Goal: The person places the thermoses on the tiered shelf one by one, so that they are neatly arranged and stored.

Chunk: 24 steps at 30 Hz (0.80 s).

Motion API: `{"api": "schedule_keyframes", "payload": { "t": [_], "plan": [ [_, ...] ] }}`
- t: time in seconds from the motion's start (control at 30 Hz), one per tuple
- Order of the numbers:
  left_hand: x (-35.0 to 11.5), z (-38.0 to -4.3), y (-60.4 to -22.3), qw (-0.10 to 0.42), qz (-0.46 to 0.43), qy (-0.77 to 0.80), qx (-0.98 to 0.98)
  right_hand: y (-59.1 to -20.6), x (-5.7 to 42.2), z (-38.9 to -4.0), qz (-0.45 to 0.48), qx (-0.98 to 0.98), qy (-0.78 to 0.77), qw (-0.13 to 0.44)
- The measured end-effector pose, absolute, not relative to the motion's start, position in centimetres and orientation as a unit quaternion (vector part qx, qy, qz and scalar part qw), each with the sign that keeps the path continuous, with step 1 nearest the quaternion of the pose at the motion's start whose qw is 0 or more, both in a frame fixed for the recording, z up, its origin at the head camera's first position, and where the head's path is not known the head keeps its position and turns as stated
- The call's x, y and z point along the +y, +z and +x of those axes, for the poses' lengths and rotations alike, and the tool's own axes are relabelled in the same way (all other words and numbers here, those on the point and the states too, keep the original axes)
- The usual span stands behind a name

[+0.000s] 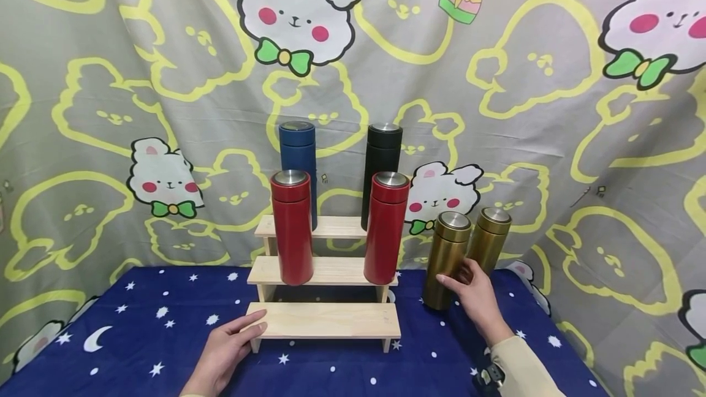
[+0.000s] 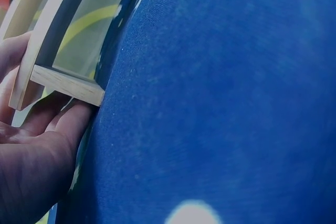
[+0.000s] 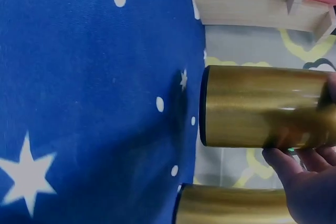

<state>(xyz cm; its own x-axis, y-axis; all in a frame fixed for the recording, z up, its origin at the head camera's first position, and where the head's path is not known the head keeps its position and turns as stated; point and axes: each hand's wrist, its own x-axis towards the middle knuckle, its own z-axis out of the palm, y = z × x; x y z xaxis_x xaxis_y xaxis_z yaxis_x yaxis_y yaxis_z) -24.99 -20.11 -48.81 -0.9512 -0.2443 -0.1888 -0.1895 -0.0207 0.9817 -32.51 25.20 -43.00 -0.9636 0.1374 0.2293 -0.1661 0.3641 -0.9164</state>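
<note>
A tug by the left hand [image 1: 227, 343] gripping the tiered wooden stand [image 1: 331, 321], lower centre, could topple the red flasks [image 1: 293, 238], while the right hand [image 1: 478, 300] grasps a gold flask [image 1: 444, 255] right of centre.

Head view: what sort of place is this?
Probably a makeshift indoor display corner: patterned curtain hung behind, starry blue cloth spread in front, small wooden stand holding bottles.

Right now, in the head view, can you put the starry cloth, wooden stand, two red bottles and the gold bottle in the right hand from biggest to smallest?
1. Starry cloth
2. Wooden stand
3. Left red bottle and right red bottle: they look alike, so they tie
4. Held gold bottle
</note>
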Motion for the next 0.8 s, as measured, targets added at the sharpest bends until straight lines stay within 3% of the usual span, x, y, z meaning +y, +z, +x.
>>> {"api": "schedule_keyframes", "payload": {
  "t": [0.53, 0.8],
  "plan": [
    [-20.1, -24.8, -48.7, 0.026, 0.144, -0.699, -0.700, -41.4, 25.2, -30.7, 0.030, -0.822, 0.560, 0.101],
    [-20.1, -24.8, -48.6, 0.024, 0.144, -0.697, -0.702, -41.1, 25.6, -29.8, 0.048, -0.827, 0.549, 0.113]
  ]
}}
